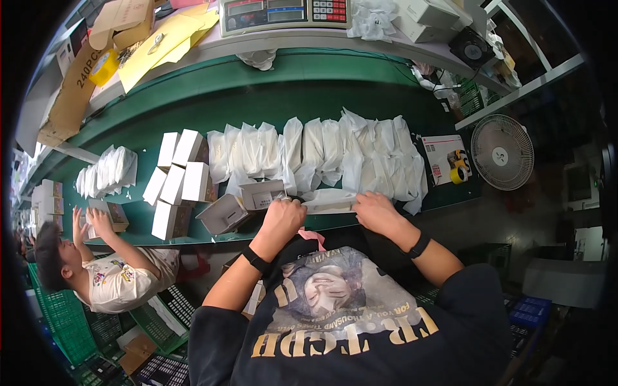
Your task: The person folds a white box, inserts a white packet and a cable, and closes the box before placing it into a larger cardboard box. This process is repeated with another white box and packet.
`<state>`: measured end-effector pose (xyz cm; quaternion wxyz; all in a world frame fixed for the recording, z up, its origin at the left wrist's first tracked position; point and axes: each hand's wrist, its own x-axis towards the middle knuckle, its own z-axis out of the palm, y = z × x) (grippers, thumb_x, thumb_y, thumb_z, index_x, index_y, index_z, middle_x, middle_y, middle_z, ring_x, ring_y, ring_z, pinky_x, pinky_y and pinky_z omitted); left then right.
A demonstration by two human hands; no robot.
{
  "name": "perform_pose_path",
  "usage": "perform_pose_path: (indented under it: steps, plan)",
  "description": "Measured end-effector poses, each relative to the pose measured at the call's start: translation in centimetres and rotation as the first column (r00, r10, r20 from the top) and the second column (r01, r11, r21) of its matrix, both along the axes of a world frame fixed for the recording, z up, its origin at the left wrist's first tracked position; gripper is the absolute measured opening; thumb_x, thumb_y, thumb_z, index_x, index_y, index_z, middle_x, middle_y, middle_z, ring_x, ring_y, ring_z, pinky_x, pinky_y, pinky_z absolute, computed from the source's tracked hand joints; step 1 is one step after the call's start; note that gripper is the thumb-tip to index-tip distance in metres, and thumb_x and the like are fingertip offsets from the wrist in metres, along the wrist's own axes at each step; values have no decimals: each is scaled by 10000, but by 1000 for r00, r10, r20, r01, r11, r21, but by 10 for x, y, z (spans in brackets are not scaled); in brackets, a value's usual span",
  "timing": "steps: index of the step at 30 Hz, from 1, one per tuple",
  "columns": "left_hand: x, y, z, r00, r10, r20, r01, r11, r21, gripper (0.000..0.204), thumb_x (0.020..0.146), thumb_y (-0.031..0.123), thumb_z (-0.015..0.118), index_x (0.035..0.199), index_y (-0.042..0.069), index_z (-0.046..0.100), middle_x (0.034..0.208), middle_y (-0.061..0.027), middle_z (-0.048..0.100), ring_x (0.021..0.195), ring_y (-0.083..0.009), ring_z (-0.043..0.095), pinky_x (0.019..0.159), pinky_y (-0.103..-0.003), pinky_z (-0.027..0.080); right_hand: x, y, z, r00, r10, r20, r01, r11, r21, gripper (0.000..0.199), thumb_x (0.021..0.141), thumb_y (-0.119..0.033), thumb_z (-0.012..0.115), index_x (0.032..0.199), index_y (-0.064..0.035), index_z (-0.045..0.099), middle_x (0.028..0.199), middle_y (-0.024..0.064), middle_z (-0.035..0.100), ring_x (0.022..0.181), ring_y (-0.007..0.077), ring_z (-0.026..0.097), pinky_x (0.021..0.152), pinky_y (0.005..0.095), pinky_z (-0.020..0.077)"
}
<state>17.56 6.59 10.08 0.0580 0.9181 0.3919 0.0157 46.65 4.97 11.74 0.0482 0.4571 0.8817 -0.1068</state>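
A slim item in a translucent white plastic bag (329,202) lies crosswise at the near edge of the green table. My left hand (283,216) has its fingers closed at the left end of the bag. At the right end, my right hand (380,213) pinches the bag. What is inside the wrapping cannot be made out. Just left of my left hand are an open box (222,215) and raised grey-white box flaps (262,194). Beyond my hands, several similar white bagged items (315,145) lie side by side in a long row.
Closed white boxes (172,185) are grouped to the left. Farther left, a co-worker (122,276) handles a box beside a pile of bagged items (108,170). A printed sheet with a yellow tape roll (458,174) and a fan (502,152) are at right. A scale (283,16) sits on the shelf.
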Motion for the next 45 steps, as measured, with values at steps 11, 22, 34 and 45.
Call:
perform_pose_path:
  steps: [11, 22, 34, 45]
  plan:
    - [5, 11, 28, 989, -60, 132, 61, 998, -2, 66, 813, 152, 623, 821, 129, 685, 819, -51, 621, 829, -228, 672, 688, -365, 539, -11, -6, 32, 994, -55, -97, 69, 986, 152, 146, 730, -160, 753, 831, -78, 686, 952, 90, 609, 985, 280, 588, 831, 435, 490]
    - [11, 37, 6, 999, -7, 45, 5, 999, 54, 78, 793, 147, 644, 841, 126, 703, 866, -90, 608, 846, -274, 663, 637, -393, 546, 16, 17, 8, 985, -83, 149, 78, 996, 38, 132, 718, -154, 718, 833, -88, 727, 854, 99, 667, 854, 305, 647, 782, 424, 507]
    - [23, 50, 10, 981, -131, -141, 134, 991, 15, 81, 798, 159, 633, 787, 106, 694, 803, -68, 645, 811, -257, 674, 636, -373, 539, 8, 21, 1, 966, -22, 258, 9, 999, 50, 67, 711, -146, 719, 701, -80, 707, 764, 100, 679, 831, 282, 682, 737, 402, 526]
    - [14, 37, 25, 974, -227, -3, 226, 972, 61, 112, 823, 167, 612, 771, 126, 702, 787, -35, 663, 821, -216, 678, 687, -359, 510, 38, 20, 24, 999, 36, -24, -35, 998, 44, 183, 752, -235, 762, 735, -75, 675, 789, 62, 625, 864, 272, 643, 773, 401, 526]
